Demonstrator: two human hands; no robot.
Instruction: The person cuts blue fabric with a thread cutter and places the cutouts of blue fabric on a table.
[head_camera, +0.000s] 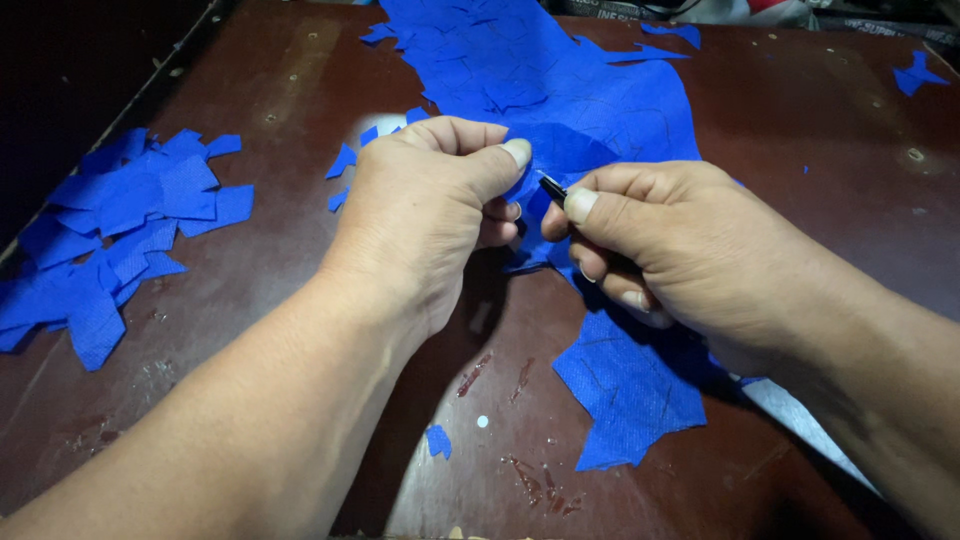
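Blue cloth (600, 130) at surface (300, 90) centre is pinched by left hand (425, 215); pen (553, 188) is gripped in right hand (680, 245). Marking judged in hand; cloth should be held taut next. Cut pile (120, 235) lies left.

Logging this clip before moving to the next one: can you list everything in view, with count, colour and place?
Fabric sheet: one, blue, marked with dark lines, running from the top centre down under the hands.
Fabric strip: the sheet's lower end, blue, lying below the right hand.
Pile of cut pieces: one heap, count unclear, blue, at the left edge.
Loose scraps: several, blue, small, beside the left hand; one more near the bottom; one at the top right.
Scissors: apparently one pair, only a dark tip shows, at the right thumb.
Table: one, dark reddish brown, scuffed.
Left hand: pinching the sheet.
Right hand: closed on the scissors.
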